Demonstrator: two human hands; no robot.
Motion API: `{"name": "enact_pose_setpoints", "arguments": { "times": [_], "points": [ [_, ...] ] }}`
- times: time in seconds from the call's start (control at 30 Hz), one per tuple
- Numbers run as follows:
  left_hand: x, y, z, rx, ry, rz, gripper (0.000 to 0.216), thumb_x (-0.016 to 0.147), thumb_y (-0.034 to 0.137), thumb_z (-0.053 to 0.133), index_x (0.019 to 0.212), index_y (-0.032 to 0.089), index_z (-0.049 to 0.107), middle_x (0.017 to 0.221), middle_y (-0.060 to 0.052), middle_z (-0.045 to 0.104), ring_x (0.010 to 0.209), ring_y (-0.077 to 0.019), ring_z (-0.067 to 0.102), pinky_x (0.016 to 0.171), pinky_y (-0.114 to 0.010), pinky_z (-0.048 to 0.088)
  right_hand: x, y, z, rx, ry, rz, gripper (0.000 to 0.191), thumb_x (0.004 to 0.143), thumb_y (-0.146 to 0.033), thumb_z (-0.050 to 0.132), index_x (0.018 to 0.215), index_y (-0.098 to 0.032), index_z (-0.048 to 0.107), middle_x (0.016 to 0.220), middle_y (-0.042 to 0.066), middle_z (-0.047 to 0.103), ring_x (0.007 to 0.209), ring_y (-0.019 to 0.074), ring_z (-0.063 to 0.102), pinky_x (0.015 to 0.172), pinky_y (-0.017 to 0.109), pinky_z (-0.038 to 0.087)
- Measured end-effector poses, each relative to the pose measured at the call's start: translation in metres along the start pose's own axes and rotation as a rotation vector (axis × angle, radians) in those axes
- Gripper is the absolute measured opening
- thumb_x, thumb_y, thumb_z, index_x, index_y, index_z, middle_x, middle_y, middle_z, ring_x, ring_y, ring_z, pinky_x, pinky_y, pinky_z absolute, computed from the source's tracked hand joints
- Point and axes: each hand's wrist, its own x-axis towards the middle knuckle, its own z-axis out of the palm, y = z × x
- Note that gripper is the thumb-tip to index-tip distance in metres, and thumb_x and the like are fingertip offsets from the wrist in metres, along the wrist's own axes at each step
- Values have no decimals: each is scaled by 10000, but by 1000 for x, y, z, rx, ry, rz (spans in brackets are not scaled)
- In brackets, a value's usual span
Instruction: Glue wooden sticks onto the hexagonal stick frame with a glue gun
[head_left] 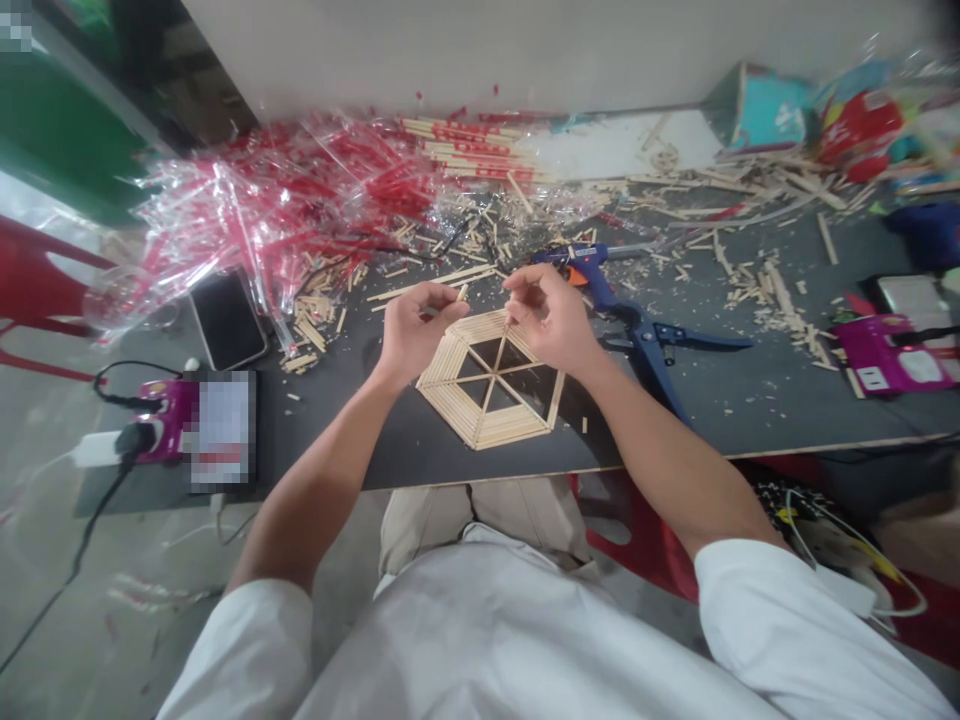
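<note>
A short piece of wooden stick (462, 293) is pinched between the thumb and fingertips of my left hand (420, 325). My right hand (553, 318) is closed, thumb against curled fingers; what it holds, if anything, is hidden. Below both hands lies a six-sided frame of pale wooden sticks (457, 405), with spokes meeting at its middle and layered sticks along its sides. My right hand covers its upper right part. Just beyond that hand lies a blue glue gun (592, 268) with an orange trigger. Blue-handled cutters (656, 350) rest to the right.
Red and clear plastic wrappers (300, 190) pile up at the back left, beside wrapped chopsticks (480, 150). Stick offcuts (780, 300) litter the table (337, 440). A phone (227, 318) and purple power strip (171, 420) sit left; another purple power strip (896, 352) is right.
</note>
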Motion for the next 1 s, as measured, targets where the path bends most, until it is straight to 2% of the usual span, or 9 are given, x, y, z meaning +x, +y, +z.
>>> {"name": "enact_pose_setpoints", "arguments": {
  "times": [0.13, 0.33, 0.43, 0.53, 0.8, 1.0],
  "points": [
    [-3, 0, 2, 41, -38, 28, 85, 892, 270, 738, 909, 187, 736, 849, -27, 774, 744, -138, 678, 621, -254, 520, 1, -6, 1, -138, -19, -80, 230, 995, -480, 631, 1094, -273, 652, 954, 51, 668, 800, 210, 655, 771, 407, 585],
    [-6, 8, 4, -14, -68, 42, 120, 860, 297, 792, 886, 186, 755, 847, -21, 777, 738, -138, 678, 619, -253, 505, -3, -7, 10, -63, -53, -57, 341, 1021, -549, 611, 1204, -268, 670, 1043, 56, 720, 792, 188, 667, 737, 366, 574],
    [-6, 11, 6, -48, -85, 43, 118, 849, 296, 802, 852, 189, 755, 805, -9, 764, 714, -129, 668, 602, -240, 490, -3, -7, 13, -66, -16, -101, 346, 1013, -601, 608, 1085, -273, 689, 959, 39, 718, 728, 176, 631, 673, 351, 539],
    [-6, 11, 8, -87, -100, 64, 80, 849, 260, 794, 842, 189, 757, 786, -3, 760, 713, -122, 673, 604, -228, 489, -1, -10, 12, -98, 25, -169, 319, 1013, -567, 624, 913, -267, 670, 852, 22, 688, 680, 164, 589, 634, 344, 507],
    [-6, 10, 8, -94, -117, 47, 112, 832, 270, 817, 814, 187, 744, 816, -16, 773, 738, -133, 693, 606, -230, 500, -1, -13, 13, -77, 39, -237, 139, 950, -331, 635, 824, -275, 621, 829, 3, 665, 706, 163, 602, 615, 338, 508],
    [-2, 0, 6, -155, -57, 12, 91, 887, 262, 758, 881, 204, 688, 843, -5, 746, 736, -124, 689, 578, -215, 523, 0, -9, 7, -190, 78, -171, 212, 953, -417, 635, 810, -272, 577, 813, 14, 635, 692, 180, 577, 645, 376, 507]
  ]
}}
